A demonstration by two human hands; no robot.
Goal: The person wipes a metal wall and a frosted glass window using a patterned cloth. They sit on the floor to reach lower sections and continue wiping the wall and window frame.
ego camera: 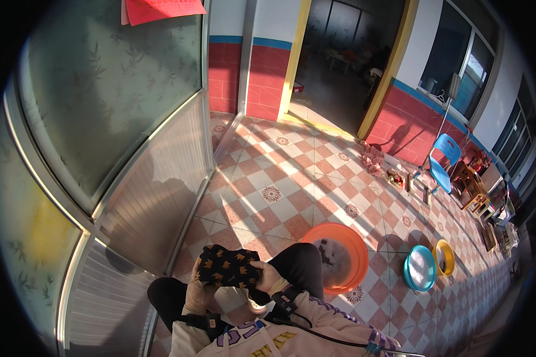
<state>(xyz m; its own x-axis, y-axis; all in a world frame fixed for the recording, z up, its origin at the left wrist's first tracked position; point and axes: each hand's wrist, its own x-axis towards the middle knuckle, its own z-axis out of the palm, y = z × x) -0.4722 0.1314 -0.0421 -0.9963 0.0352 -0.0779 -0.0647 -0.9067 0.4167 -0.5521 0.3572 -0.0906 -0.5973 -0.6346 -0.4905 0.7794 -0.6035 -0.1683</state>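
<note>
A black cloth with an orange-brown crown-like pattern (228, 267) is stretched between my two hands above my lap. My left hand (197, 292) grips its left side, fingers partly behind the fabric. On its right edge, my right hand (268, 276) pinches it with the thumb in front. Both hands appear to wear thin pale gloves. Just right of my knee stands an orange plastic basin (361, 250) holding cloudy, sudsy water and something dark.
Farther right on the checkered tile floor (295, 178) stand a teal basin (407, 267) and a yellow basin (451, 259). A framed glass partition (156, 196) rises at my left. Ahead is an open doorway (339, 67); a blue chair (440, 174) stands by the right wall.
</note>
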